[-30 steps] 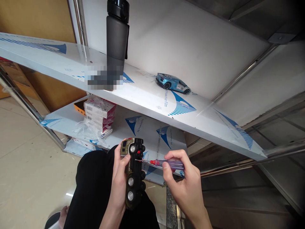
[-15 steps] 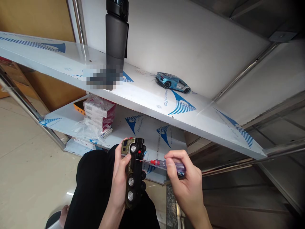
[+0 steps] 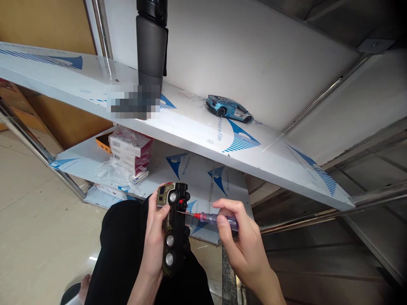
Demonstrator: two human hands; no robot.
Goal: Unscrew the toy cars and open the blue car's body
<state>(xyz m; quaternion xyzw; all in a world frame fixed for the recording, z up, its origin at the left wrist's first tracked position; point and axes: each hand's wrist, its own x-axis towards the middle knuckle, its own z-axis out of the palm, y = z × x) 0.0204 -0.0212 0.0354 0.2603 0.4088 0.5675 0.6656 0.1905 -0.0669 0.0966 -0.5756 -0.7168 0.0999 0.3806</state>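
Observation:
My left hand grips a black and olive toy truck, turned on its side so its underside and wheels face right. In my right hand is a small screwdriver with a clear purple handle and red collar, pinched between the fingers. Its thin shaft points left and its tip touches the truck's underside near the front wheels. Both hands hover above my lap in black trousers.
A metal shelf rack covered in white and blue film stands ahead. On its upper shelf are a tall dark bottle and a blue toy sports car. Stacked pink and white boxes lie on the lower shelf. Tiled floor lies at left.
The view has shifted slightly, moving everything a little left and up. My right fingers have shifted along the screwdriver handle; its tip stays on the truck's underside.

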